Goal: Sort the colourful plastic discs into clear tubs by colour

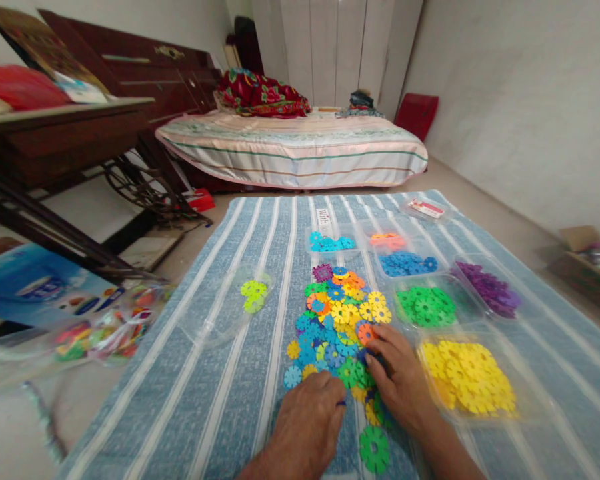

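Observation:
A heap of mixed coloured snowflake discs lies on a blue striped cloth. My left hand rests curled at the heap's near edge, fingers bent down on the cloth, a small blue piece showing at its fingertips. My right hand lies over the heap's near right side, fingers pinched around a dark blue disc. A single green disc sits between my wrists.
Clear trays hold sorted discs: yellow, green, purple, blue, cyan, lime. A bag of toys lies left. A bed stands behind, a treadle table at left.

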Motion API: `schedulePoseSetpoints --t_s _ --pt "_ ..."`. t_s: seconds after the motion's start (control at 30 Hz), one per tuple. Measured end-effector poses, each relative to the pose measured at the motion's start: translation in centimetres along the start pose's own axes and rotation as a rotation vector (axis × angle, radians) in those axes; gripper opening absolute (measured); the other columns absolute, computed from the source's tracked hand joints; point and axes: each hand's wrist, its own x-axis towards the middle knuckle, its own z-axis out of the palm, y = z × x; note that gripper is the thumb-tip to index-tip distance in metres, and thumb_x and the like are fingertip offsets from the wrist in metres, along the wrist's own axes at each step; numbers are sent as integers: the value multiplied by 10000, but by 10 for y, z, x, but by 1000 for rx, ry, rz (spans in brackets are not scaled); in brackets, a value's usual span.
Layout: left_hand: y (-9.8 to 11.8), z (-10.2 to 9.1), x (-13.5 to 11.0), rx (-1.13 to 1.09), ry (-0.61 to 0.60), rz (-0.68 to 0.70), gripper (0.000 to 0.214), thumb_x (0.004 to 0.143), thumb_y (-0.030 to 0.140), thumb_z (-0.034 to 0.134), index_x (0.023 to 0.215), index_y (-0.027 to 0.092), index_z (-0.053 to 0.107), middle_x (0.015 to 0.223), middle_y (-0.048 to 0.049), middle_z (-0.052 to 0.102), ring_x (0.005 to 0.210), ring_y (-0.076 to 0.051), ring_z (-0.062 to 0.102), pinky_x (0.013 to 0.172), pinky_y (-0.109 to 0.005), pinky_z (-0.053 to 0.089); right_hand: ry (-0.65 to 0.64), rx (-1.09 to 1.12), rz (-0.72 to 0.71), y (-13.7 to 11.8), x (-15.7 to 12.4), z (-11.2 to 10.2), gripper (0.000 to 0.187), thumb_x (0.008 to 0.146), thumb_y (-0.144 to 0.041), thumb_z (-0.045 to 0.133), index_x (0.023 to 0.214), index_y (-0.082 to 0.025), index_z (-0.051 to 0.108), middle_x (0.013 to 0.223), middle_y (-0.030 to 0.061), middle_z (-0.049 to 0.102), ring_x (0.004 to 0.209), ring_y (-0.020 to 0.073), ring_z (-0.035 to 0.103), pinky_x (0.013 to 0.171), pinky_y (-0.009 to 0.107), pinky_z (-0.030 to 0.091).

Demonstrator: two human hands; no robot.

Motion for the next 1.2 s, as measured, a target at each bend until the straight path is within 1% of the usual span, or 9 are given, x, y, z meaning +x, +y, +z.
schedulePoseSetpoints --t_s 0.1,0.2,0.37,0.5,0.57,0.7,0.9,1.07,1.2 --pt "-2 -5 6 -50 51 -13 143 859 182 437 801 198 567 873 -22 634 831 -166 577 730 -275 427 -2 12 -1 2 0 0 189 856 -252 536 1010 -227 643 1210 95 597 1183 254 514 1002 504 432" --pt "0 -9 19 -63 89 5 154 864 187 435 802 201 575 853 -18 647 802 -161 591 715 -269 420 0 30 -8 5 -1 1 216 866 -208 496 1027 -227 640 1202 96 603 1181 244 519 996 496 441" --pt "8 -8 46 -34 98 35 176 848 174 434 854 203 608 915 -32 667 900 -184 608 795 -291 438 35 54 -9 7 -1 4 262 864 -158 459 1044 -225 636 1179 99 619 1157 237 538 991 499 445" --pt "17 -9 58 -14 65 14 224 819 169 440 948 197 620 999 -55 679 983 -216 614 845 -325 452 42 64 3 5 0 4 268 856 -155 454 1039 -221 638 1167 102 623 1141 239 548 983 499 450" --pt "21 -11 60 4 51 -6 243 821 173 432 973 186 622 1018 -70 681 1004 -227 616 859 -337 457 37 61 10 3 0 4 271 850 -152 455 1039 -220 637 1169 102 622 1138 241 548 982 503 450" --pt "26 -15 62 35 27 -45 248 814 186 438 964 172 635 1006 -96 681 992 -256 627 849 -372 469 15 59 8 4 -1 4 280 850 -144 444 1046 -217 631 1183 103 611 1153 242 536 982 509 449" --pt "25 -4 62 1 79 -48 263 780 216 480 989 173 633 997 -104 660 991 -256 613 852 -376 479 11 35 17 10 -6 7 273 853 -174 459 1055 -227 635 1203 100 603 1154 257 535 970 525 453" --pt "32 -3 62 -7 19 -43 323 793 219 436 1041 151 630 1058 -136 648 1019 -284 598 873 -406 478 8 63 9 14 -9 9 268 868 -214 455 1068 -222 633 1224 101 589 1152 261 537 975 529 449" --pt "36 -5 63 -43 3 -47 349 750 196 455 1055 139 614 1063 -140 652 1014 -288 603 867 -397 477 -12 74 15 14 -9 9 256 890 -244 446 1064 -221 633 1226 102 586 1155 262 532 983 539 441"
